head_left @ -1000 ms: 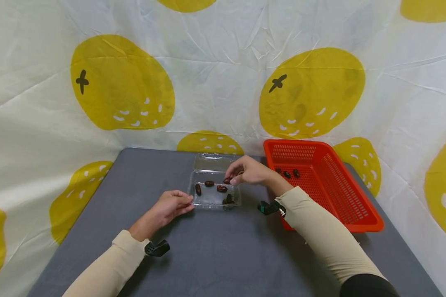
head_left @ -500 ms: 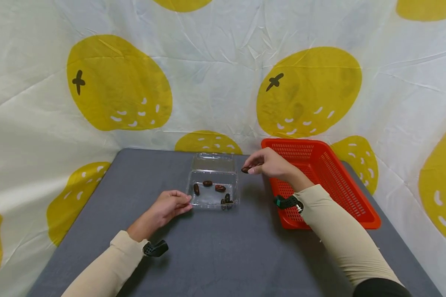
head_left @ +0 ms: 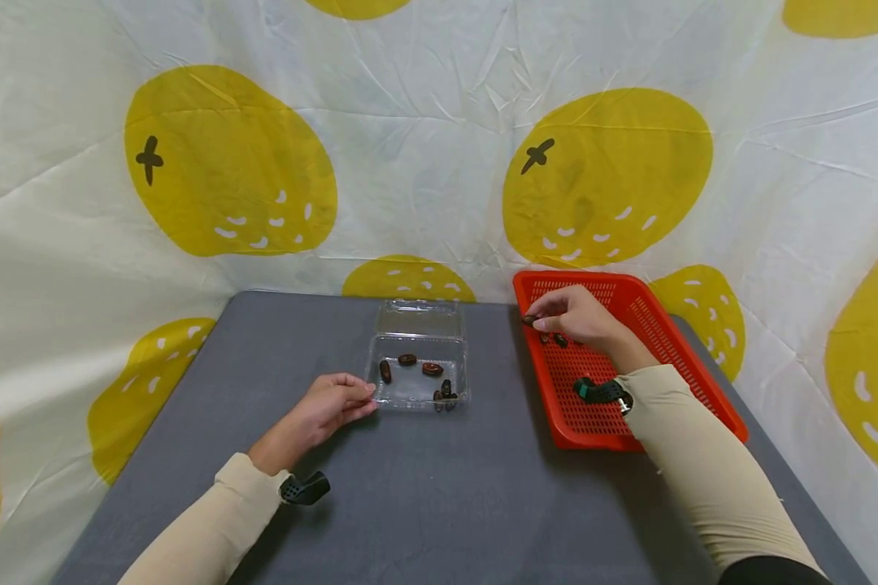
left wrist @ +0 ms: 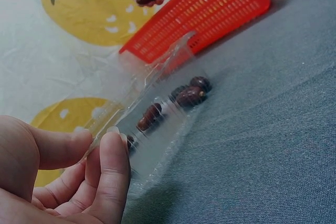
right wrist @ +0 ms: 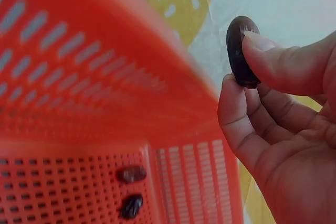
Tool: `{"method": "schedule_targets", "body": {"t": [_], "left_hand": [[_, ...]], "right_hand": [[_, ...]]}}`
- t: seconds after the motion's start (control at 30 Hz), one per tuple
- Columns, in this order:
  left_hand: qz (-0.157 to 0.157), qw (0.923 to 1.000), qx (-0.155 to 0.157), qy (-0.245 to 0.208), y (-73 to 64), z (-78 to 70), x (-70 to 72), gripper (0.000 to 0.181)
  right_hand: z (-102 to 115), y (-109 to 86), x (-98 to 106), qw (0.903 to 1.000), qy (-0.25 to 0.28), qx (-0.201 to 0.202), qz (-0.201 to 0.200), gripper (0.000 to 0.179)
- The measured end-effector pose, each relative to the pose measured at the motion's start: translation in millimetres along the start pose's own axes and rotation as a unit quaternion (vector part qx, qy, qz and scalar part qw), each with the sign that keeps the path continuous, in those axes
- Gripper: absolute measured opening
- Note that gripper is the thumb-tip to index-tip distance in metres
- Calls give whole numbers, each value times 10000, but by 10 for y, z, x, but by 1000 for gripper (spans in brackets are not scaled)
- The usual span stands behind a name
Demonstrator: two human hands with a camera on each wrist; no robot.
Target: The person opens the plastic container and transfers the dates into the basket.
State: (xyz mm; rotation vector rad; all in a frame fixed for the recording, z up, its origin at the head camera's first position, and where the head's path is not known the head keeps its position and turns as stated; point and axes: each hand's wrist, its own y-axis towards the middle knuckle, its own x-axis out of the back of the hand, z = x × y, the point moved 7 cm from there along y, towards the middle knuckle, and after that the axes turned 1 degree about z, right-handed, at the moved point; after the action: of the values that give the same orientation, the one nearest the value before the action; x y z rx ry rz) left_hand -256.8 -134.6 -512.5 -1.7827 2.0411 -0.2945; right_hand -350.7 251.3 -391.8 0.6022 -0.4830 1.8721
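My left hand (head_left: 334, 405) pinches the near left corner of a clear plastic clamshell box (head_left: 417, 393), whose lid leans back behind it. Several brown dates (head_left: 432, 369) lie inside, some grouped at the near right corner. Between thumb and fingers of my right hand (head_left: 576, 316) is a single date (right wrist: 242, 52), held above the left rim of the red basket (head_left: 593, 422). More dates (right wrist: 131, 174) rest on the basket floor below that hand. In the left wrist view, thumb and fingertips (left wrist: 111, 153) squeeze the box's thin rim.
The grey table (head_left: 410, 504) carries both box and basket, the basket to the right of the box. A white cloth with yellow fruit prints (head_left: 424, 154) hangs right behind the table's back edge.
My right hand has moved right with its date, from over the box to the basket's left rim. The left hand keeps its hold on the box corner.
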Motion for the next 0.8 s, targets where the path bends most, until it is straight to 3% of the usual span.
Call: {"method": "schedule_targets", "body": {"t": [0.5,0.8], "left_hand": [[72,10000,-21,-48,-29,-30,-11,12],[142,9999,-34,-54,-31,-33,-24,4]], "right_hand": [[-502,-66,318,9940,-373,-579,-846,23],[-758,-101,406,9876,169,-1083,-1124,33]]}}
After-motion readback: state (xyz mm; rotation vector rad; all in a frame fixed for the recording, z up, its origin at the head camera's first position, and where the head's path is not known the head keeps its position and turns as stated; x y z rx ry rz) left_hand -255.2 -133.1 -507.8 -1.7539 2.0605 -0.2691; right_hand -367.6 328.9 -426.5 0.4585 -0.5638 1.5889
